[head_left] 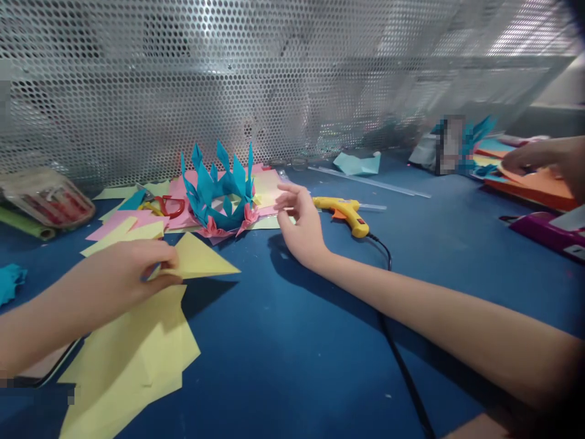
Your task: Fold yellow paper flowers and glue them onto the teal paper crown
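My left hand [137,268] pinches a folded piece of yellow paper [201,259] by its left end; its pointed tip faces right. Below it lies a loose stack of yellow paper [132,353]. My right hand [301,222] is raised over the table with fingers apart and slightly curled, holding nothing. Between the hands, farther back, stands a blue paper crown [214,198] with pink folded pieces at its base. Just right of my right hand, a yellow glue gun [350,213] lies on its side, a clear glue stick at its back.
Scissors with red handles [172,207] rest on pink and yellow sheets. A perforated metal panel [256,91] closes off the back. Clear glue sticks [370,181] lie near it. A black cord [402,366] crosses the table. At right, another person's hand [534,155] touches orange paper [543,186].
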A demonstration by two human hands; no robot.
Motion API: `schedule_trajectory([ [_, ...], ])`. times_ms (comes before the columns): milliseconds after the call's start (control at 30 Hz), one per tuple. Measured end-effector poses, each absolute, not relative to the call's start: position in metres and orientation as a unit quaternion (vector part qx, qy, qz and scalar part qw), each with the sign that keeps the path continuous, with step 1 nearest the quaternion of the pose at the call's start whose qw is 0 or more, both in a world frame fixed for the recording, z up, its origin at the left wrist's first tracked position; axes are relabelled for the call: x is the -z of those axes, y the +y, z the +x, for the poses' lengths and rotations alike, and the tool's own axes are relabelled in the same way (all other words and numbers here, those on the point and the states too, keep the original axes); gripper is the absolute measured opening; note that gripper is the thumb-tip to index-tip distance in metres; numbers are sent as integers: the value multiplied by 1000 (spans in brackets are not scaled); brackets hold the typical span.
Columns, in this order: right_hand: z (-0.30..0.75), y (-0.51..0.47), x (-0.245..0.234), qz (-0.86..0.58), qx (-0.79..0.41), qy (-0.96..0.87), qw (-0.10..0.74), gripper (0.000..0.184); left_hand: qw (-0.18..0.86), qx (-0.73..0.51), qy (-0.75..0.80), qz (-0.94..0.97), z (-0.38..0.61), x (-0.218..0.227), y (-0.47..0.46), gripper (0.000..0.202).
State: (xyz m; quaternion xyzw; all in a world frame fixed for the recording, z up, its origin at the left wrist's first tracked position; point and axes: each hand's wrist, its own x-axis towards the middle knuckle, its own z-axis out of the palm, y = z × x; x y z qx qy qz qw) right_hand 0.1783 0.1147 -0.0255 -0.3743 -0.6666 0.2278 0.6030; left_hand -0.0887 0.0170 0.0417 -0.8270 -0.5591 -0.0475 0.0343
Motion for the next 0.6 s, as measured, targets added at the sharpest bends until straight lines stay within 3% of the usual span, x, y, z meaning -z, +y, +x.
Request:
schedule_trajectory([
  [67,182,106,12,-348,-176,-675,626,36,44,38,-516,-854,-73,-46,8,22],
  [167,190,82,-12,-276,-121,-729,615,24,138,81,-355,-921,-45,-44,-9,34],
  [233,194,62,-21,-184,-68,-807,558,23,175,137,-309,-925,-30,-35,-18,37],
  [300,199,43,-18,-118,-99,-864,479,17,160,160,-305,-925,-21,-21,-26,39],
  [400,205,26,2,-105,-110,-921,358,34,142,194,-293,-925,-24,7,-37,37],
  [467,208,22,15,-113,-95,-949,280,28,162,233,-310,-907,-32,25,-45,34],
  [500,209,22,19,-123,-88,-952,267,18,158,226,-315,-908,-37,31,-49,32],
  [600,209,22,21,-105,-67,-953,277,33,169,211,-319,-908,-46,39,-56,30],
])
